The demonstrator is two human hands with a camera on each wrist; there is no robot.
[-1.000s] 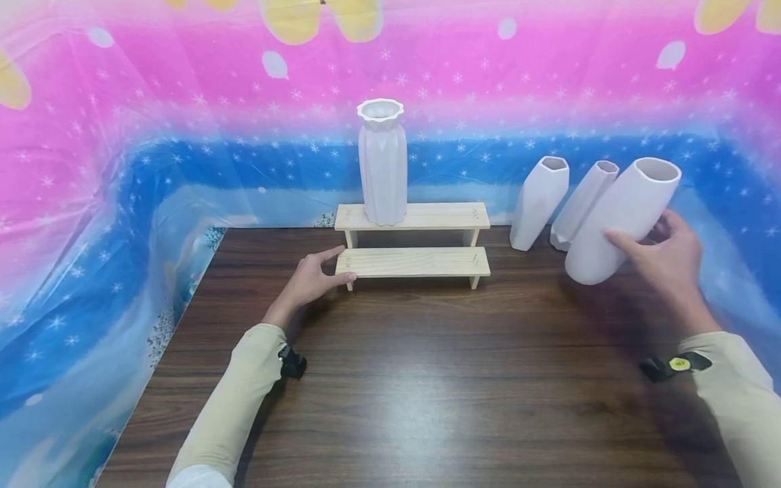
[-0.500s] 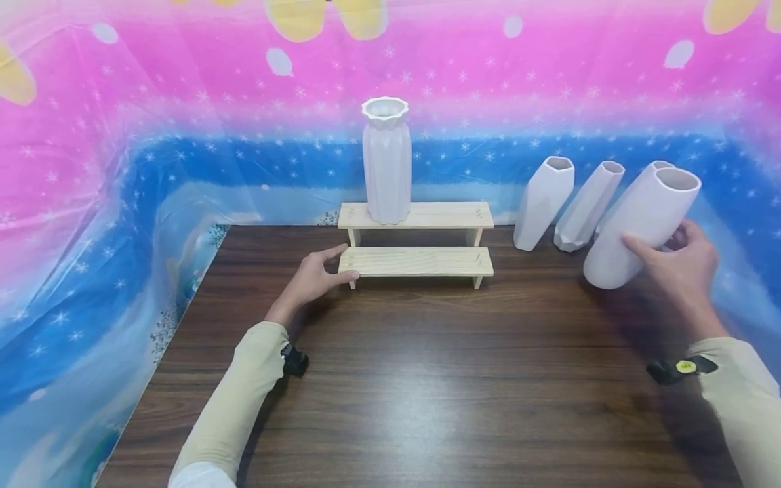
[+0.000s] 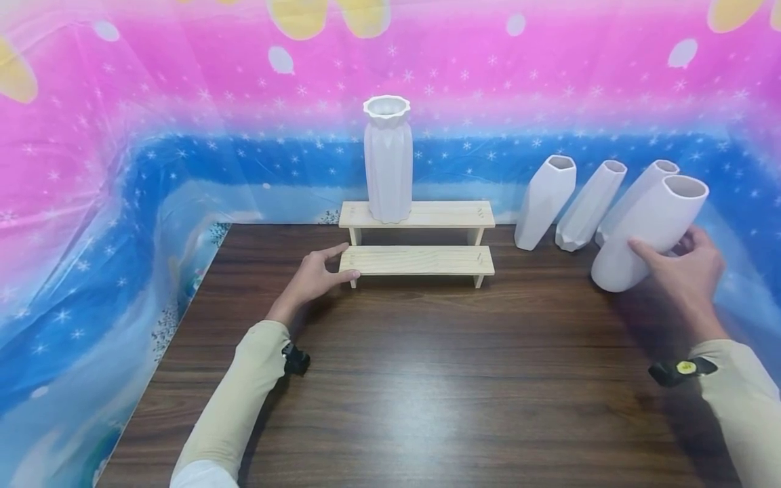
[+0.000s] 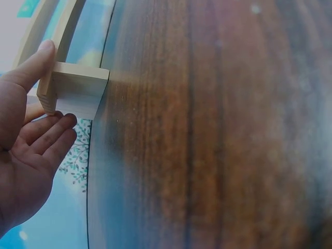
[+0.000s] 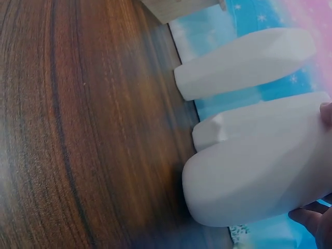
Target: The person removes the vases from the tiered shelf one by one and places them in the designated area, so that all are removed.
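My right hand (image 3: 689,285) holds a smooth white vase (image 3: 653,234) at the right, thumb on its near side. The vase leans to the right, and whether its base touches the table cannot be told. In the right wrist view, this vase (image 5: 249,174) partly covers another one. My left hand (image 3: 314,276) grips the left end of the lower step of a two-step wooden stand (image 3: 421,261). The left wrist view shows the thumb on one edge and fingertips at the other. A fluted white vase (image 3: 388,169) with a scalloped rim stands upright on the upper step.
Behind the held vase, a white vase (image 3: 631,198) is partly hidden. To its left stand a slim faceted vase (image 3: 588,210) and a broader angular one (image 3: 545,207). A dark wood table (image 3: 390,366) lies beneath; a printed cloth (image 3: 213,163) hangs behind.
My right hand and its vase have moved right and slightly nearer, uncovering the vase behind. My left hand keeps its grip on the stand. The head view has shifted slightly.
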